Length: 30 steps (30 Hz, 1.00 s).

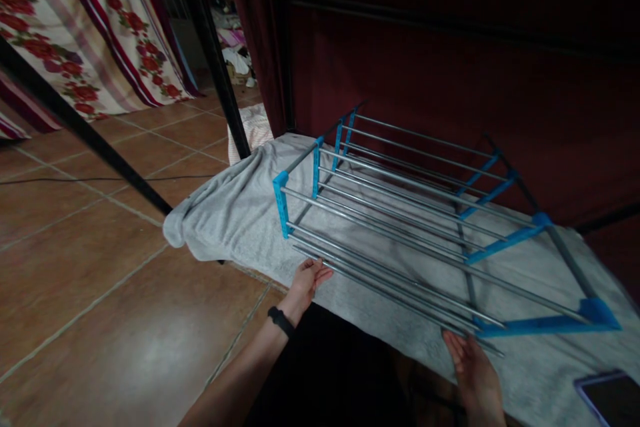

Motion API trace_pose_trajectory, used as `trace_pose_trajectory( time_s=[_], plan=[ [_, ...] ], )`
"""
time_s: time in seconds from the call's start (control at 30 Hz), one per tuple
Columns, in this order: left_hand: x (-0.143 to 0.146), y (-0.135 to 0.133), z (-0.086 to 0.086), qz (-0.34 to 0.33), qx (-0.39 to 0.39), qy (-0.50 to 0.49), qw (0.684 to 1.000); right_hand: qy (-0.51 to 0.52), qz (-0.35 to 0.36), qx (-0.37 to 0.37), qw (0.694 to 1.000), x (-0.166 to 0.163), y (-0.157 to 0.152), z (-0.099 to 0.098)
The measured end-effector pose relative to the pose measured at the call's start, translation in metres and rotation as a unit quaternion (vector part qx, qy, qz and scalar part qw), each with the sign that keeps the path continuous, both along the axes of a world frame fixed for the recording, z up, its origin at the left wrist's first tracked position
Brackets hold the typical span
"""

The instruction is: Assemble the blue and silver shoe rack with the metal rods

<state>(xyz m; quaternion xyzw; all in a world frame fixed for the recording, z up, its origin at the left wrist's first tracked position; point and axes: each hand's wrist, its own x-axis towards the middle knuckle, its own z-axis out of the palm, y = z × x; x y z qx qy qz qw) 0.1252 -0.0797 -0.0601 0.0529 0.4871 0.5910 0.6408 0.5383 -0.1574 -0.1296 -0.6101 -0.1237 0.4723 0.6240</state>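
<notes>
Metal rod (380, 292), near side of blue-jointed rack (503, 245): left hand (306, 279) grasps toward left end, right hand (474, 368) grasps toward right end. Grey cloth (230, 213) beneath.

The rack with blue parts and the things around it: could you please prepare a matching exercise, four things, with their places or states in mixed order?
1. Left hand
2. Right hand
3. Rack
4. Floral curtain

A. Upper left of the picture
B. Black band at the wrist
C. On the grey cloth
D. Of the two hands, nearer the phone

Pairs: 1-B, 2-D, 3-C, 4-A
</notes>
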Motion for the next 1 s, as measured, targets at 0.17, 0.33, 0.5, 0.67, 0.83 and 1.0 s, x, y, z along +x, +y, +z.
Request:
trace_pose_trajectory(
  time_s=[0.17, 0.33, 0.5, 0.67, 0.83, 1.0],
  plan=[
    [-0.001, 0.000, 0.001, -0.005, -0.002, -0.003, 1.000, 0.035, -0.018, 0.007, 0.999, 0.002, 0.002, -0.001],
    [-0.001, 0.000, 0.001, -0.010, 0.004, 0.002, 1.000, 0.013, -0.006, 0.032, 0.999, -0.008, 0.002, 0.007],
    [-0.001, -0.002, 0.003, -0.016, 0.011, 0.021, 1.000, 0.012, -0.033, 0.049, 0.998, -0.020, 0.003, 0.016],
    [-0.001, -0.001, 0.004, -0.015, 0.005, 0.034, 0.999, 0.039, -0.052, 0.069, 0.996, -0.030, 0.003, 0.026],
    [-0.001, 0.003, 0.008, -0.021, -0.010, 0.041, 0.999, 0.073, -0.069, 0.082, 0.992, -0.037, 0.004, 0.033],
    [-0.004, 0.007, 0.010, -0.017, -0.044, 0.039, 0.998, 0.097, -0.094, 0.095, 0.986, -0.038, 0.006, 0.034]
  ],
)
